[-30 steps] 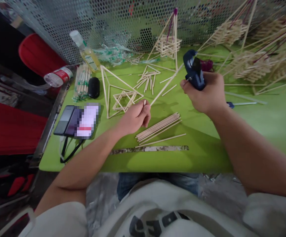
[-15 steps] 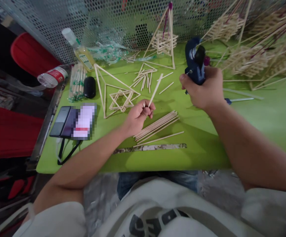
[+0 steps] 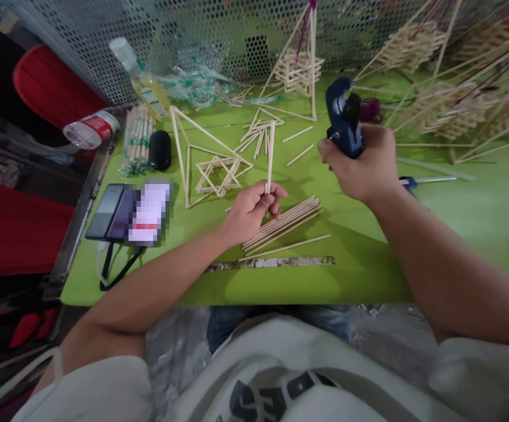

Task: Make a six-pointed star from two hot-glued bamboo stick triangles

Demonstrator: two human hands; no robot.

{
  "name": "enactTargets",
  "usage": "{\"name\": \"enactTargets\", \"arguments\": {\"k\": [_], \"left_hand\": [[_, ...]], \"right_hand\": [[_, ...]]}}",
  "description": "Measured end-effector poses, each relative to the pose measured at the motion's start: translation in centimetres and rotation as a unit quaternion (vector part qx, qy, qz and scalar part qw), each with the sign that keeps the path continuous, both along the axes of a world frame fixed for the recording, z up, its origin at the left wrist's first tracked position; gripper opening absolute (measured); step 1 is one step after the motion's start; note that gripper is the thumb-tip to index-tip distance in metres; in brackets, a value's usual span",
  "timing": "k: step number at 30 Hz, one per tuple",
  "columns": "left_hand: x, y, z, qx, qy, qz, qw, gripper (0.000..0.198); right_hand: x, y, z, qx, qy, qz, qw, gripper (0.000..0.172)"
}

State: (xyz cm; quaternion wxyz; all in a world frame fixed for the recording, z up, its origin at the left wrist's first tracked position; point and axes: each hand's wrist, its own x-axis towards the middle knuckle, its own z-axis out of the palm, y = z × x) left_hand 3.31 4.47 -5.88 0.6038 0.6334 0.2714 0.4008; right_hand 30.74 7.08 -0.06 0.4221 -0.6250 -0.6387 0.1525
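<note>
My left hand pinches slim wooden sticks, pointing up and away from me; whether there are two or more I cannot tell. Dark blue and pistol-shaped, a hot glue gun is gripped in my right hand, held above the table to the right of the sticks. Below my left hand lies a row of loose sticks, with a flat patterned strip nearer me. A triangular stick frame and a star-shaped stick piece lie beyond it to the left.
Short sticks are scattered behind. Finished stick pyramids stand at the back and right. Along the left are a phone, a power bank, a black case, bagged sticks and a bottle. A blue-handled rod lies right.
The sticks in my left hand have swung from a rightward slant to nearly straight away from me. My left hand has shifted slightly right; the glue gun stays nearly in place.
</note>
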Motion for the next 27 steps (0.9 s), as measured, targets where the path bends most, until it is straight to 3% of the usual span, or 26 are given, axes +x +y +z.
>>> {"name": "enactTargets", "arguments": {"k": [3, 10, 14, 18, 27], "left_hand": [[0.0, 0.0, 0.2, -0.009, 0.005, 0.002, 1.0, 0.04], [0.2, 0.5, 0.6, 0.054, -0.05, 0.048, 0.996, 0.042], [0.3, 0.8, 0.4, 0.118, -0.062, 0.061, 0.989, 0.04], [0.6, 0.8, -0.3, 0.128, -0.06, 0.059, 0.988, 0.038], [1.1, 0.5, -0.7, 0.11, -0.018, 0.078, 0.991, 0.051]], "right_hand": [[-0.4, -0.4, 0.6, -0.001, -0.022, 0.018, 1.0, 0.033], [-1.5, -0.3, 0.4, -0.082, -0.238, 0.054, 0.966, 0.015], [-2.3, -0.9, 0.4, -0.109, -0.306, 0.08, 0.942, 0.033], [-2.7, -1.5, 0.3, -0.1, -0.335, 0.102, 0.931, 0.046], [-2.7, -1.8, 0.1, -0.06, -0.361, 0.129, 0.922, 0.04]]}}
